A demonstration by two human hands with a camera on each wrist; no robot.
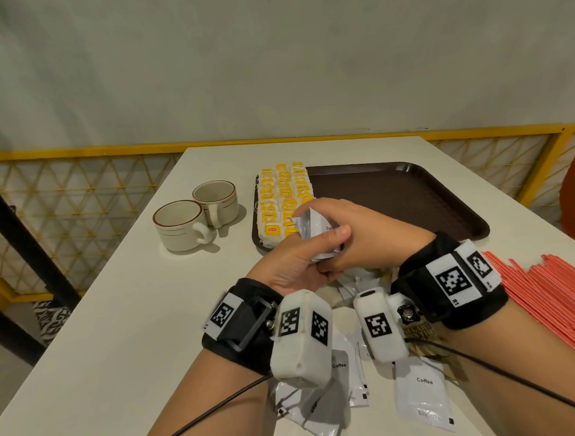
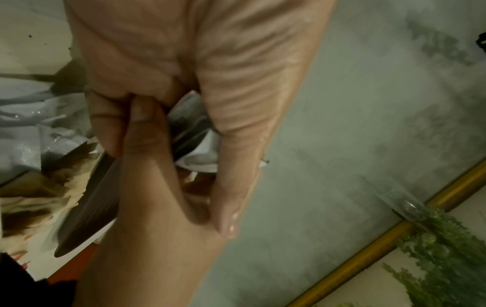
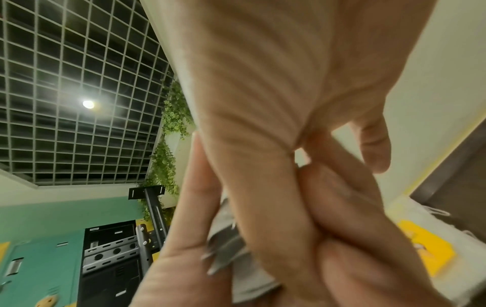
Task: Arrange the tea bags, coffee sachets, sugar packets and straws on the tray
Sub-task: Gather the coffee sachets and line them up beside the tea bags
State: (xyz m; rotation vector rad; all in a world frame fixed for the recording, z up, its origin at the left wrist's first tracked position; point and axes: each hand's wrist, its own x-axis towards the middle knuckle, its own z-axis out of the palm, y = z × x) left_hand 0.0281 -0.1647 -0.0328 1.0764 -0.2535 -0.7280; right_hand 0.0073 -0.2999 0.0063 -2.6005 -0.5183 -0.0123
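Sachets [image 1: 314, 231] of glossy white foil sat bunched between both hands over the tray's near left corner; we could not count them. Our left hand [image 1: 301, 260] gripped the bundle from below, thumb across it, and our right hand [image 1: 356, 234] curled round it from above. We read "Coffee" on two flat loose sachets [image 1: 422, 396] lying on the white table [image 1: 119, 324] under our wrists. On the dark brown, rounded plastic tray [image 1: 394, 196] yellow-and-white paper tea bags [image 1: 282, 198] lay in three neat rows along its left edge, strings trailing. Thin salmon-red straws [image 1: 553, 292] fanned out at right, too many to count. Brown paper packets [image 2: 39, 187] showed beside the foil, print unreadable. Two cream ceramic cups [image 1: 197, 218] with brown rim bands stood left of the tray.
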